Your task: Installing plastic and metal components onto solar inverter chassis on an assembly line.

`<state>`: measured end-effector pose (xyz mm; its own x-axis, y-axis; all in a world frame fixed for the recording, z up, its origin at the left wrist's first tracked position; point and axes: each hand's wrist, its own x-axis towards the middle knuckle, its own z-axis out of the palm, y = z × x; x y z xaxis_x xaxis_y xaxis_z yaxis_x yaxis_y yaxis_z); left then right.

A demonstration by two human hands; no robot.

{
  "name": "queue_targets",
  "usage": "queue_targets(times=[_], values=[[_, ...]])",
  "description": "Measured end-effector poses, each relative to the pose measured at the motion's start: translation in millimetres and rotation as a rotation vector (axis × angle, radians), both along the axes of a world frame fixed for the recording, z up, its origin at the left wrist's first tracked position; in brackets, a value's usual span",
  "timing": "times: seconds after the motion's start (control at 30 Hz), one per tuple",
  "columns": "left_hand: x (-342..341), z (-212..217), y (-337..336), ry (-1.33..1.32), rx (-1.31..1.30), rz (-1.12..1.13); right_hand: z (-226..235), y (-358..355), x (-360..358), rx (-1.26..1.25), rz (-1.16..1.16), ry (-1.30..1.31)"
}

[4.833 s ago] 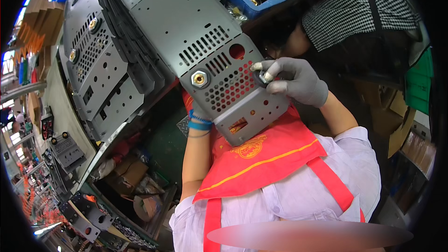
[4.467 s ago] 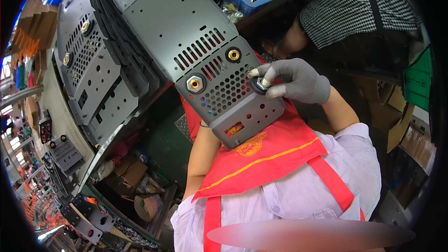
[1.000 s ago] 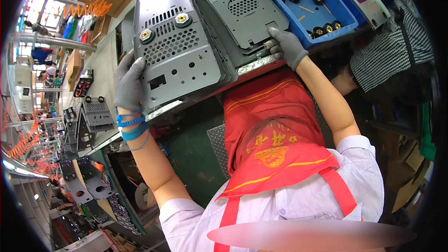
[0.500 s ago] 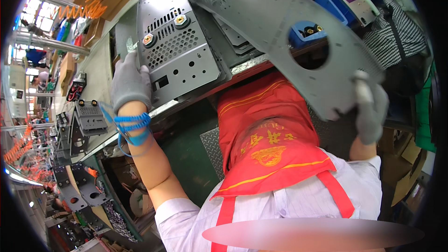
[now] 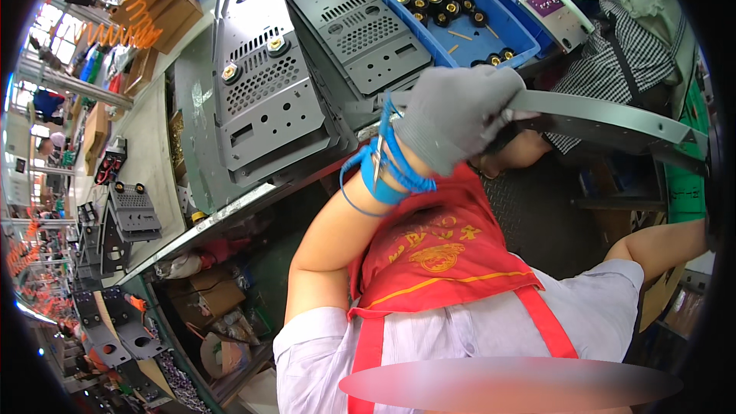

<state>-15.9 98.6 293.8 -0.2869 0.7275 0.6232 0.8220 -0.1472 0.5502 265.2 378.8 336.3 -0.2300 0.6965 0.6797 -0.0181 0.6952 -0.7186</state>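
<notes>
My left hand [image 5: 460,116], in a grey glove with a blue coiled cord at the wrist, is closed on one end of a curved grey metal panel [image 5: 613,113]. The panel is seen nearly edge-on and stretches to the right. My right forearm [image 5: 665,249] reaches the dark right rim, where its hand is lost from sight. On the bench, a stack of grey perforated panels [image 5: 287,119] lies left of my left hand. Two hexagonal fittings with brass centres, a nearer one [image 5: 231,73] and a farther one [image 5: 277,45], sit on its top panel. Another perforated panel [image 5: 364,31] lies beside the stack.
A blue bin [image 5: 491,31] beyond my left hand holds several black knobs [image 5: 437,1] with brass centres. Farther right are panels with purple patches [image 5: 548,4] and a person in checked cloth [image 5: 586,69]. Cardboard boxes [image 5: 165,4] stand at the upper left.
My left hand has left the bench stack and moved right onto the loose panel. That panel has swung right and turned edge-on, uncovering the bin. My right hand has moved out past the rim.
</notes>
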Motion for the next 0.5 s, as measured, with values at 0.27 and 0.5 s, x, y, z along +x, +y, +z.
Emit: queue_targets(times=[0.27, 0.5], values=[[15, -24, -3, -0.683, 0.301, 0.362, -111, -100, -115, -0.372, 0.663, -0.36], [26, -109, -52, -1.083, 0.21, 0.423, -161, -141, -205, -0.613, 1.0, -0.359]])
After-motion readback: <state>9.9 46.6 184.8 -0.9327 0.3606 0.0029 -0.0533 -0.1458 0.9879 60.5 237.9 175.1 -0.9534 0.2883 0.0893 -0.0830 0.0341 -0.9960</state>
